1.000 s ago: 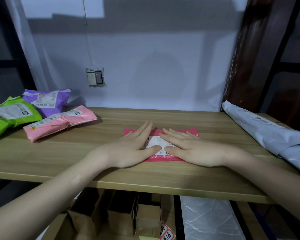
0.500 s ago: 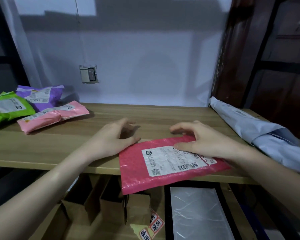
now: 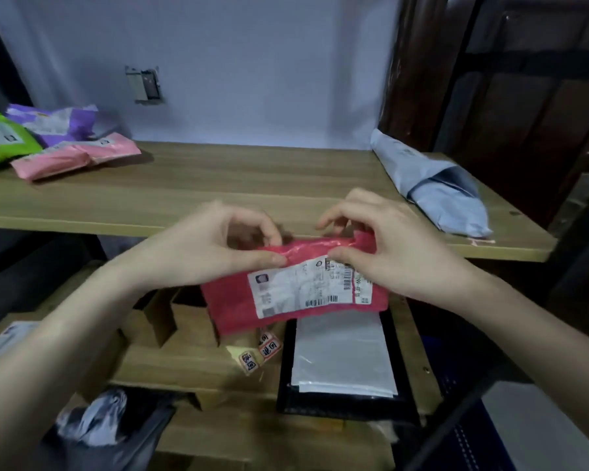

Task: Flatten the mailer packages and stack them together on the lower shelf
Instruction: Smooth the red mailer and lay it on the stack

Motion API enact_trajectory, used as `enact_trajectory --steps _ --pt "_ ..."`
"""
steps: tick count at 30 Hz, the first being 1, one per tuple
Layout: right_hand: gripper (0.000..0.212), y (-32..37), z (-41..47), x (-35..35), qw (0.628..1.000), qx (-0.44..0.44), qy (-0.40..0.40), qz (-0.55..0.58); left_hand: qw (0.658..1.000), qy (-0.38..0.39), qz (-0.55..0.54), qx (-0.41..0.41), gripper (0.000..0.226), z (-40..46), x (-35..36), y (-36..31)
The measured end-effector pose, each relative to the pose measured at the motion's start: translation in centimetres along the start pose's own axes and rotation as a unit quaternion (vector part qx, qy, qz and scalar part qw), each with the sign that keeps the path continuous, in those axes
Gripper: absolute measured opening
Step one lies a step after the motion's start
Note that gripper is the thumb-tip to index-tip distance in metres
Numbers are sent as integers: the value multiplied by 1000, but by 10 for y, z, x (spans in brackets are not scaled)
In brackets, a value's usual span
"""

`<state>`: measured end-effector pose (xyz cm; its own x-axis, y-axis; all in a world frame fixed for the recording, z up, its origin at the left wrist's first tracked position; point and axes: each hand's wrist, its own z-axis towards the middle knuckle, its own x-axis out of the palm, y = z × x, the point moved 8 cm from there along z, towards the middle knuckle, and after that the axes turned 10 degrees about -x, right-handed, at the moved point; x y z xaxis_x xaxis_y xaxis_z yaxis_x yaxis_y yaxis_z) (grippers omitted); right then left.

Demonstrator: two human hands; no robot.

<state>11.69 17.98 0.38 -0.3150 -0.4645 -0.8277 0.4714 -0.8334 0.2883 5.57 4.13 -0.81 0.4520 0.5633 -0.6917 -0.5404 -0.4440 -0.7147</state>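
On the upper shelf (image 3: 218,185), the green (image 3: 0,139), purple (image 3: 53,122) and pink (image 3: 75,156) mailers lay far left, apparently not yet flattened or moved. The left hand (image 3: 198,246) and right hand (image 3: 398,246) each pinched the red mailer's (image 3: 228,311) top edge, held off the shelf above the lower shelf (image 3: 198,365). Far right, a grey mailer (image 3: 436,188) also waited.

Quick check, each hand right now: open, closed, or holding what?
Left hand: pinching the top edge of the red mailer.
Right hand: pinching the same mailer's top edge, further right.
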Motion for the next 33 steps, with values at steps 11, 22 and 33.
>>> enact_trajectory --steps 11,22,33 --pt "21 -40 -79 65 997 -14 71 37 987 86 -72 -112 23 6 128 119" --pt "61 -166 -147 209 942 266 168 115 925 60 -274 -255 39 86 269 198" --pt "66 -203 -170 265 912 244 329 -28 949 15 286 -132 84 121 286 225"
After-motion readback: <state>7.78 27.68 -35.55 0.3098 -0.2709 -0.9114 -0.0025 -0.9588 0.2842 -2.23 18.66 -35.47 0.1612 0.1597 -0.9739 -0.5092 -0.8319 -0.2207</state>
